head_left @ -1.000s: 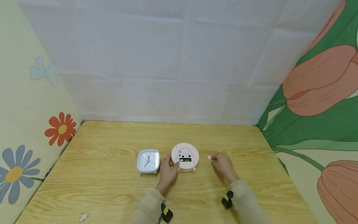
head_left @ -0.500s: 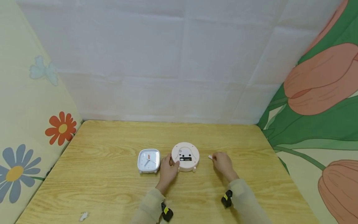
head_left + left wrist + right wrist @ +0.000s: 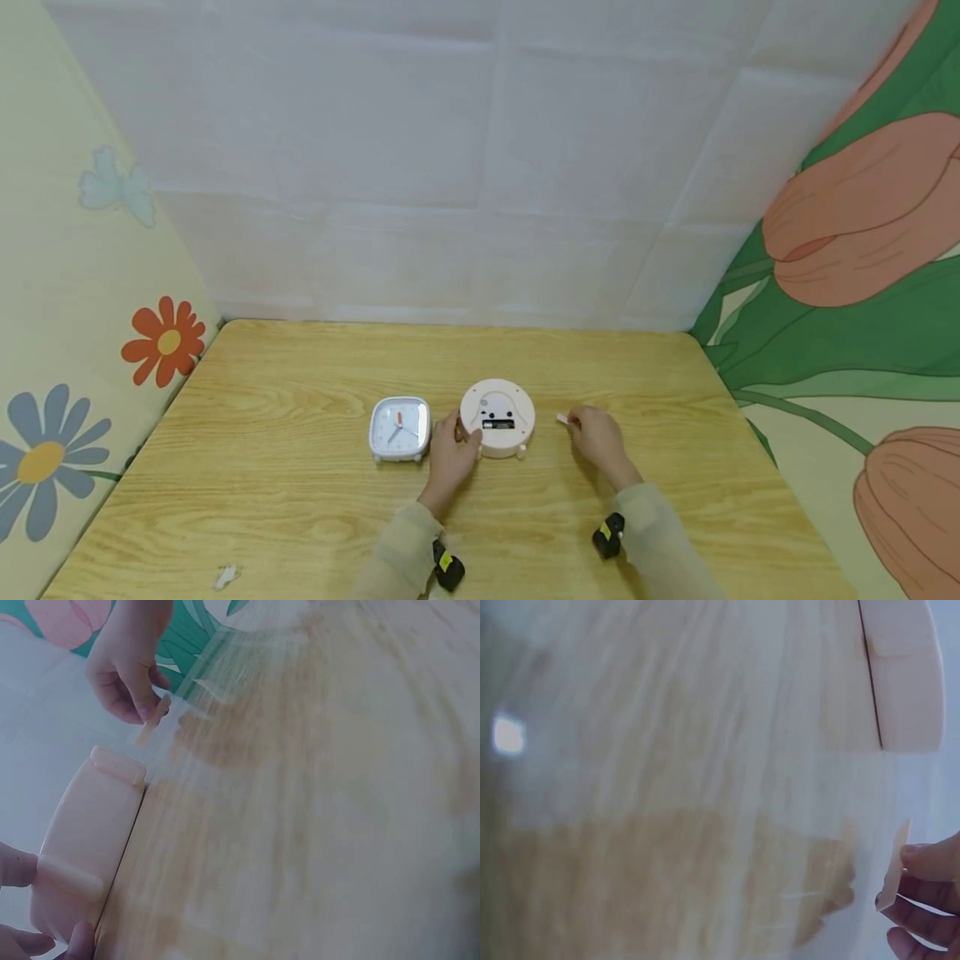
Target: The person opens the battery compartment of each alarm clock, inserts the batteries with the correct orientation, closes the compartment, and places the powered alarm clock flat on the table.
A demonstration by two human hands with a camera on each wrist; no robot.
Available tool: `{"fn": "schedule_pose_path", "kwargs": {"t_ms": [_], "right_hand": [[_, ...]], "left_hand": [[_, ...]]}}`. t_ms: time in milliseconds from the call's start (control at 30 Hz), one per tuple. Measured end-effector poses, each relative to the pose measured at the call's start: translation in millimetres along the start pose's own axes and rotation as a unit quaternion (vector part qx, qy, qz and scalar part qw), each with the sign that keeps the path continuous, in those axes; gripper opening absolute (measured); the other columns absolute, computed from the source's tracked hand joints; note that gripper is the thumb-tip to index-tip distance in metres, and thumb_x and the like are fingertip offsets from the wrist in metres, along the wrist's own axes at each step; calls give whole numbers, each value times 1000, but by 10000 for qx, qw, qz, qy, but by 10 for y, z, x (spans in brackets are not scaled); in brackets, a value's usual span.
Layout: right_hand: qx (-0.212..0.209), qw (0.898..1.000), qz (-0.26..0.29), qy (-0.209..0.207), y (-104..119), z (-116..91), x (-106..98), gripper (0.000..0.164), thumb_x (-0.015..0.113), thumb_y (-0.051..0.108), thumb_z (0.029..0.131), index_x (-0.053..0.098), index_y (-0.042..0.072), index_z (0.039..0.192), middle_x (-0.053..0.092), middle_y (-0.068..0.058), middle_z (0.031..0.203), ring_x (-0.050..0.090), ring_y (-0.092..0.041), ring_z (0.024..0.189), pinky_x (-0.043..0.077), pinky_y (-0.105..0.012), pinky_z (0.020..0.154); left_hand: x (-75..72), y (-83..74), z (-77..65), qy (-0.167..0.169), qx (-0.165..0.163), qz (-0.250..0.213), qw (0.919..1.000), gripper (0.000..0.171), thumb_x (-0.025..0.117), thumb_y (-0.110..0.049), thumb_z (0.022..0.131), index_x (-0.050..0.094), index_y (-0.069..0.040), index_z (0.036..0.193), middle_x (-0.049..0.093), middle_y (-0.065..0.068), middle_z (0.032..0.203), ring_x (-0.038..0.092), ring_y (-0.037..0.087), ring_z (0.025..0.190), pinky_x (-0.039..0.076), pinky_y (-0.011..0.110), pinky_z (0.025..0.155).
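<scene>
A round pale pink alarm clock (image 3: 504,395) lies face down on the table, its back turned up. In its uncovered battery slot sits a dark battery (image 3: 498,424). My left hand (image 3: 452,460) grips the clock's left side, with thumb and fingers on the rim; the left wrist view shows the clock's side (image 3: 86,825) between them. To the right of the clock and apart from it, my right hand (image 3: 597,439) pinches a small, thin pale battery cover (image 3: 562,418). The right wrist view shows this cover (image 3: 895,870) tilted between thumb and fingers.
A square white alarm clock (image 3: 400,427) stands face up just left of my left hand. Near the front left, a whitish worn patch (image 3: 226,577) marks the wooden table (image 3: 300,517). A white sheet (image 3: 480,167) hangs behind the table, with flower-printed panels at both sides.
The battery cover has turned slightly in my right hand's fingers. Both hands and the round clock stay nearly in place; the head view has shifted a little.
</scene>
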State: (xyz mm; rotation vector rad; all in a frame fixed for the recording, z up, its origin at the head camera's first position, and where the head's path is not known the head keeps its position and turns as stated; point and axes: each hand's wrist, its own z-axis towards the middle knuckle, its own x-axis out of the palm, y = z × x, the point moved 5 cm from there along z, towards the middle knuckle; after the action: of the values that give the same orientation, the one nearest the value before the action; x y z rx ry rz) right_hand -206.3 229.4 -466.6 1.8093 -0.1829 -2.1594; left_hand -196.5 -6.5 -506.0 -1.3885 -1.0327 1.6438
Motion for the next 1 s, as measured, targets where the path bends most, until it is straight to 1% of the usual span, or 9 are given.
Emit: {"fn": "schedule_pose_path", "kwargs": {"t_ms": [167, 333, 500, 633, 733, 933, 1000], "right_hand": [[30, 9998, 156, -75, 29, -14, -22, 4, 66, 5, 81, 66, 3, 78, 63, -7, 71, 57, -19, 59, 47, -35, 53], [20, 9996, 222, -169, 74, -29, -53, 5, 66, 5, 81, 66, 1, 79, 63, -7, 72, 56, -18, 60, 47, -34, 53], [-40, 9989, 347, -298, 114, -39, -78, 5, 67, 3, 79, 65, -1, 81, 64, -8, 74, 57, -20, 63, 48, -35, 55], [-106, 9975, 556, -415, 129, -51, -74, 4, 66, 1, 79, 64, -1, 82, 65, -10, 78, 60, -23, 68, 50, -37, 58], [-140, 9967, 656, -451, 136, -60, -68, 4, 66, 1, 79, 63, -1, 81, 65, -11, 78, 60, -23, 68, 50, -37, 58], [-283, 9934, 830, -736, 204, -61, -114, 6, 67, -1, 78, 63, 3, 77, 63, -8, 73, 56, -19, 63, 47, -34, 55], [-396, 9922, 850, -819, 242, -64, -128, 7, 67, -1, 77, 63, 4, 76, 63, -7, 72, 56, -18, 62, 46, -33, 55]], "left_hand": [[-3, -3, 2, -35, 70, 19, 10000, 52, 65, -11, 79, 49, 10, 123, 49, 11, 89, 45, 19, 78, 40, 32, 68], [0, -1, -1, 17, 11, 30, 10000, 53, 65, -12, 79, 48, 10, 124, 49, 11, 89, 44, 19, 77, 39, 31, 68], [3, 2, 0, 52, -35, 27, 10000, 53, 65, -12, 79, 48, 9, 124, 47, 9, 86, 44, 19, 77, 39, 31, 67], [-1, -3, -1, 36, -18, 32, 10000, 53, 65, -12, 79, 48, 10, 124, 47, 9, 85, 43, 19, 76, 39, 31, 67], [-2, -1, -1, 32, -9, 70, 10000, 53, 65, -13, 79, 48, 10, 124, 47, 9, 85, 44, 19, 76, 39, 31, 67], [2, 0, -1, 62, -68, 114, 9999, 53, 65, -14, 80, 47, 9, 125, 48, 10, 87, 44, 19, 77, 40, 32, 68], [1, -3, -5, 61, -73, 123, 9999, 53, 65, -14, 80, 47, 9, 125, 47, 9, 86, 44, 19, 77, 39, 32, 68]]}}
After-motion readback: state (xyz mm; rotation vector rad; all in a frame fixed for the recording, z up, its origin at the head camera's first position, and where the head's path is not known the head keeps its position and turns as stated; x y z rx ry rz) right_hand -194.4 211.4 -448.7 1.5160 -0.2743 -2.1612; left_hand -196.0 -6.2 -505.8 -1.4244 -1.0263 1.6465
